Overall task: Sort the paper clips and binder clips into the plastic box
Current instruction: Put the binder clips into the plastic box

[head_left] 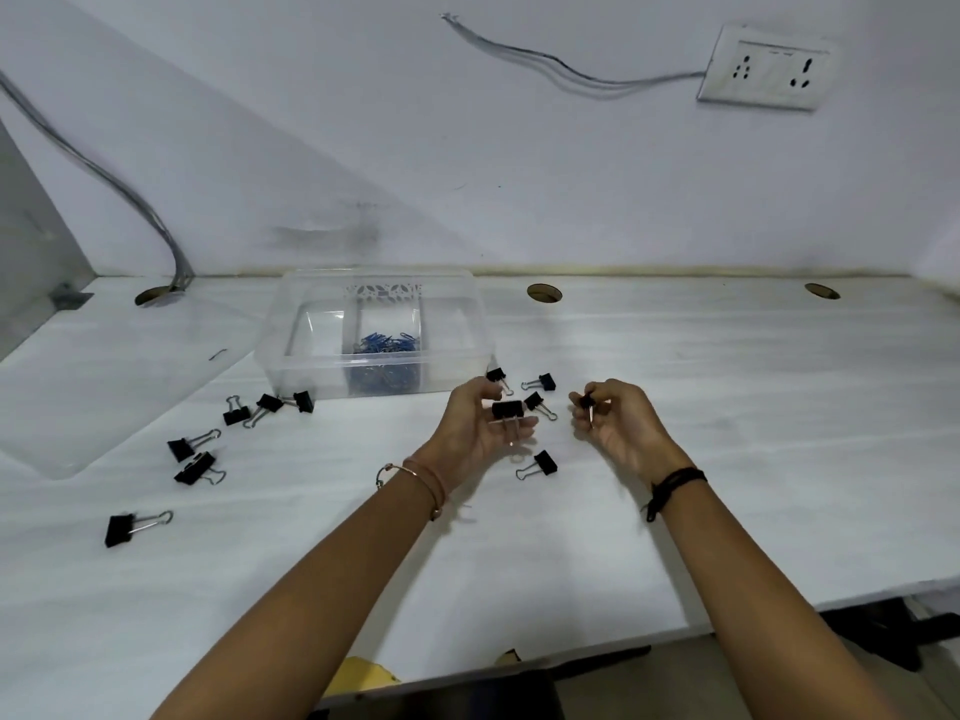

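A clear plastic box (291, 350) with dividers stands at the back of the white table; blue paper clips (385, 343) fill its middle compartment. My left hand (475, 433) holds a black binder clip (508, 410) in its fingers, just in front of the box's right corner. My right hand (618, 420) pinches a smaller black binder clip (588, 403). Several more binder clips lie loose: three between and near my hands (540, 381), (535, 402), (543, 464), and others scattered to the left (267, 405), (182, 449), (120, 528).
The box's clear lid (78, 407) lies flat at the left. Round cable holes (544, 293) line the table's back edge by the wall. A cable (130, 194) drops into the left hole. The table's front edge (649, 634) runs near my elbows.
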